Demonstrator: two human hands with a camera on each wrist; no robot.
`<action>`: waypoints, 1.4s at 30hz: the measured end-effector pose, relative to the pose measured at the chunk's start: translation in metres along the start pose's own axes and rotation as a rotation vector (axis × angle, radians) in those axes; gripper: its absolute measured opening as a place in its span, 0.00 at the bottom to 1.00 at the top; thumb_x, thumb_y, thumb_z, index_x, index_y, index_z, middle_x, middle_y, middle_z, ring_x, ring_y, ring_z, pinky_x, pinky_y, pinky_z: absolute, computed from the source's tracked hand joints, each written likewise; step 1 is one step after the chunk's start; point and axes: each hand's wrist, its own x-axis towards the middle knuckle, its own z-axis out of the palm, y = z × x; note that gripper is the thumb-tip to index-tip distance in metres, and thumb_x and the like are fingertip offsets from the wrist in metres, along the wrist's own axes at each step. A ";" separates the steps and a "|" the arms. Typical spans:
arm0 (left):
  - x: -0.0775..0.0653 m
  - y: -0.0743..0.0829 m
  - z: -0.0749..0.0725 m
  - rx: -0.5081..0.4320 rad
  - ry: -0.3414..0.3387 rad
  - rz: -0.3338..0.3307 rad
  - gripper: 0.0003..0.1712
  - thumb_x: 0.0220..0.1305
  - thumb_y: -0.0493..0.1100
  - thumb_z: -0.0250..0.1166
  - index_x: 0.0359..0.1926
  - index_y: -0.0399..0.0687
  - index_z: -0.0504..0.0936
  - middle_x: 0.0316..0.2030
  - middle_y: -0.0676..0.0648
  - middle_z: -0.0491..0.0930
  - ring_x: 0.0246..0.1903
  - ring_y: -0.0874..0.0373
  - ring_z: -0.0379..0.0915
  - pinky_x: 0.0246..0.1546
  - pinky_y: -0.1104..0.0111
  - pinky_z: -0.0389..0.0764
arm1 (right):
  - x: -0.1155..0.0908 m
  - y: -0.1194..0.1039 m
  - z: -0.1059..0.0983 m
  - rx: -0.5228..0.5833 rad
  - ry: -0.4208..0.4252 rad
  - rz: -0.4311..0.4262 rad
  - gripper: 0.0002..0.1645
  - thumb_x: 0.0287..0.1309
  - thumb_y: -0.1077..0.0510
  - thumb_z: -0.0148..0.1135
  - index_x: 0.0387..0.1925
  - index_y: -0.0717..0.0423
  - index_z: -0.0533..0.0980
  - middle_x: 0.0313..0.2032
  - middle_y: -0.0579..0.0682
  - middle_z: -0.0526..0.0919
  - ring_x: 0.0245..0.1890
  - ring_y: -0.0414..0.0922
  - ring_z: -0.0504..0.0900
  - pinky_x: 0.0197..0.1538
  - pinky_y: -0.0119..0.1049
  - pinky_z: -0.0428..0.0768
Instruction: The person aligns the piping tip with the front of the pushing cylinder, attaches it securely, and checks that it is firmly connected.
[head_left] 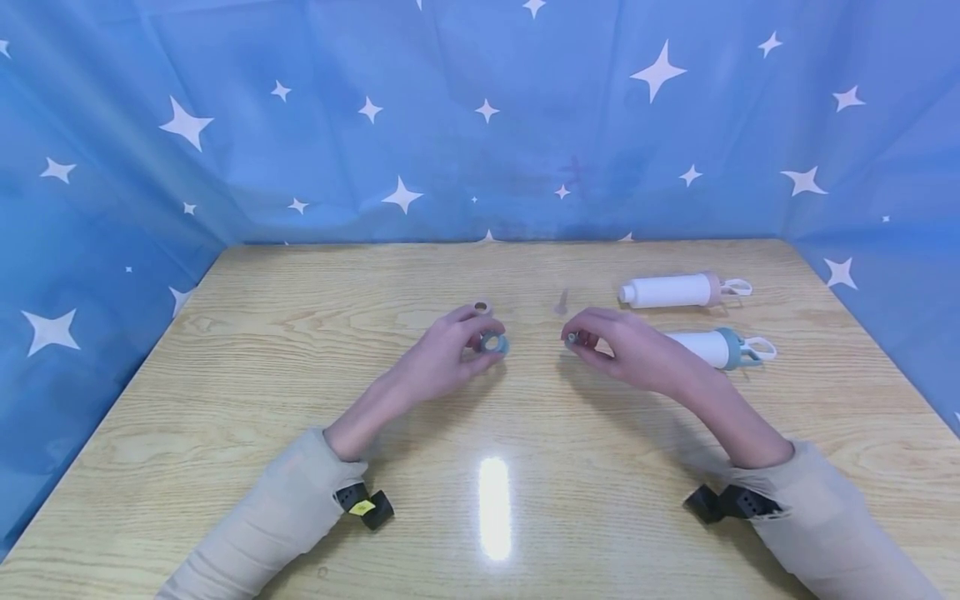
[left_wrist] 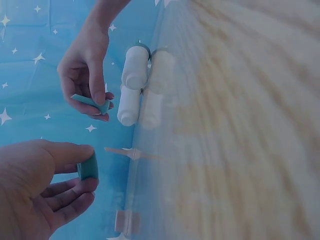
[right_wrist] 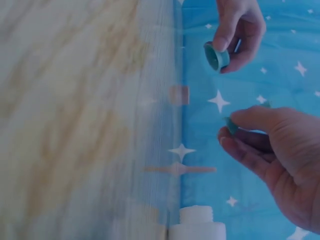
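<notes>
Table [head_left: 225,400] stands before a blue curtain [head_left: 480,150]. Left hand [head_left: 442,354]: thumb and fingers pinch a teal ring [left_wrist: 88,167] above the table. Right hand [head_left: 630,347]: fingers curled, pinching a teal part [left_wrist: 88,101], its shape partly covered by the fingers. Near bottle [head_left: 707,347]: neck end hidden behind the right hand in the head view. Far bottle [head_left: 670,292]: lies alongside; contents of both cannot be seen. Pink ring [left_wrist: 121,222] and pink part [head_left: 561,307] lie beyond the hands.

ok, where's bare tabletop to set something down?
Bare: the tabletop left of the left hand and forearm; also the patch between the two forearms, nearer the person. Crowded: right of centre, two white tubes around the right hand; beyond the hands, a pink ring and pink piece.
</notes>
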 end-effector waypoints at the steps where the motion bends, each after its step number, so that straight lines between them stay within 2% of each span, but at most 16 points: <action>1: 0.000 0.000 0.000 -0.003 0.010 0.008 0.16 0.66 0.36 0.70 0.53 0.35 0.82 0.52 0.39 0.78 0.38 0.56 0.83 0.47 0.68 0.85 | 0.000 0.000 0.000 -0.003 0.005 -0.002 0.10 0.63 0.70 0.64 0.46 0.63 0.80 0.39 0.49 0.84 0.37 0.41 0.83 0.40 0.42 0.86; 8: 0.001 0.003 0.001 -0.044 0.077 0.064 0.15 0.64 0.35 0.71 0.51 0.36 0.83 0.42 0.44 0.78 0.36 0.56 0.81 0.40 0.63 0.87 | 0.000 -0.002 -0.003 -0.033 0.043 -0.017 0.10 0.63 0.69 0.66 0.45 0.61 0.81 0.38 0.46 0.84 0.36 0.40 0.82 0.40 0.43 0.86; 12: 0.001 0.006 0.000 -0.072 0.101 0.081 0.13 0.64 0.35 0.71 0.49 0.37 0.83 0.39 0.45 0.78 0.34 0.57 0.80 0.42 0.63 0.86 | -0.001 -0.004 -0.004 -0.045 0.088 -0.054 0.10 0.61 0.70 0.67 0.43 0.58 0.82 0.36 0.45 0.84 0.35 0.38 0.82 0.37 0.42 0.86; 22: 0.001 0.013 -0.003 -0.154 0.130 0.096 0.13 0.64 0.37 0.72 0.49 0.40 0.83 0.41 0.46 0.81 0.35 0.60 0.79 0.43 0.63 0.86 | -0.002 -0.007 -0.008 -0.106 0.192 -0.125 0.13 0.56 0.72 0.71 0.43 0.59 0.82 0.39 0.49 0.85 0.35 0.40 0.83 0.34 0.37 0.85; 29: 0.001 0.016 -0.003 -0.181 0.173 0.095 0.15 0.63 0.37 0.73 0.51 0.41 0.83 0.42 0.49 0.81 0.35 0.63 0.80 0.44 0.68 0.85 | -0.002 -0.012 -0.011 -0.120 0.240 -0.185 0.16 0.51 0.73 0.73 0.42 0.60 0.83 0.41 0.51 0.84 0.35 0.42 0.82 0.31 0.34 0.83; 36: 0.001 0.020 -0.003 -0.248 0.194 0.099 0.16 0.63 0.36 0.72 0.51 0.40 0.83 0.43 0.48 0.81 0.36 0.61 0.80 0.44 0.60 0.87 | -0.002 -0.018 -0.013 -0.121 0.271 -0.239 0.18 0.49 0.73 0.74 0.44 0.60 0.84 0.40 0.49 0.81 0.32 0.42 0.79 0.29 0.31 0.80; 42: 0.000 0.021 -0.002 -0.256 0.198 0.106 0.16 0.63 0.36 0.73 0.51 0.40 0.83 0.42 0.49 0.81 0.36 0.62 0.81 0.44 0.61 0.87 | -0.002 -0.020 -0.013 -0.116 0.283 -0.254 0.20 0.48 0.73 0.75 0.44 0.58 0.84 0.39 0.49 0.79 0.31 0.41 0.77 0.29 0.29 0.78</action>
